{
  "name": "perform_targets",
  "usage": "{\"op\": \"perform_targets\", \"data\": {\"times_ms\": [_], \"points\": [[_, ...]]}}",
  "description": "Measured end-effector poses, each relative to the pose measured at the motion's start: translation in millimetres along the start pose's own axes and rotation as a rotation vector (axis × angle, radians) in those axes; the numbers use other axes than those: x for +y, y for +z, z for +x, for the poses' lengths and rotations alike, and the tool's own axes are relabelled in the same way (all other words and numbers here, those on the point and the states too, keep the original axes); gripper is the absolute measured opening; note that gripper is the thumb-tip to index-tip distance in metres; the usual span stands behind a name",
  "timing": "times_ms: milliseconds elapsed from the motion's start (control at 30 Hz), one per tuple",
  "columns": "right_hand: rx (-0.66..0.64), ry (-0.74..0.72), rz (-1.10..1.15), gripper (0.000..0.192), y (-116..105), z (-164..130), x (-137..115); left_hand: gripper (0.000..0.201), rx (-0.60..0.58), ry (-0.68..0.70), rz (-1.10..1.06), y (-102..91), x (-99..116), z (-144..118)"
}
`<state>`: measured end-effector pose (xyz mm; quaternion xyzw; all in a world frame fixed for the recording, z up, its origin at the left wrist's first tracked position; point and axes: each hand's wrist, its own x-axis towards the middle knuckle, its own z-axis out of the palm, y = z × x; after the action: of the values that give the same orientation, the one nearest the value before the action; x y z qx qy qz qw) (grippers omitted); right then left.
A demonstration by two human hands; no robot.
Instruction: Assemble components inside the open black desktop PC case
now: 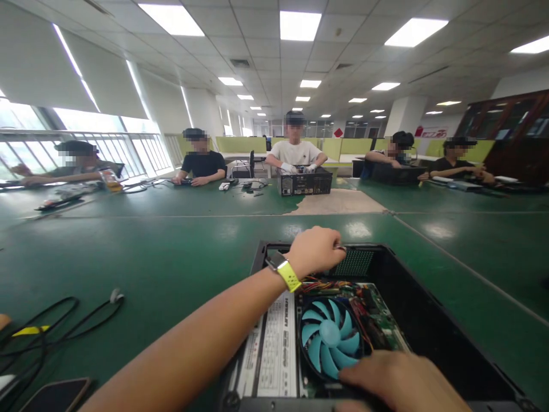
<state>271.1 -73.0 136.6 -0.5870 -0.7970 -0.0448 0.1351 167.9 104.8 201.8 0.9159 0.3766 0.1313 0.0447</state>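
Note:
An open black computer case lies in front of me on the table. Inside it are a large cooling fan with turquoise blades, a labelled power supply, a green circuit board and bundled coloured wires. My left hand, with a watch on a yellow-green strap, is closed over the case's far end. A small shiny piece shows at its fingers; its kind is unclear. My right hand grips the near wall, its fingers inside by the fan's lower edge and its thumb outside.
Black cables and a phone lie to my left. Across the green table, a person in white gloves works at another computer case. Several other people sit along the far side. A brown sheet lies ahead.

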Motion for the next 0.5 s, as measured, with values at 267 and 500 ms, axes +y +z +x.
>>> {"op": "perform_targets", "data": {"times_ms": [267,500], "points": [[-0.751,0.033,-0.141,0.031,15.5,137.7,101.7,0.032,-0.309,0.025,0.004,40.5,-9.2,3.5],[-0.739,0.118,-0.322,0.032,42.6,140.0,111.4,0.023,-0.631,0.099,-0.211,34.8,-23.8,7.2]]}}
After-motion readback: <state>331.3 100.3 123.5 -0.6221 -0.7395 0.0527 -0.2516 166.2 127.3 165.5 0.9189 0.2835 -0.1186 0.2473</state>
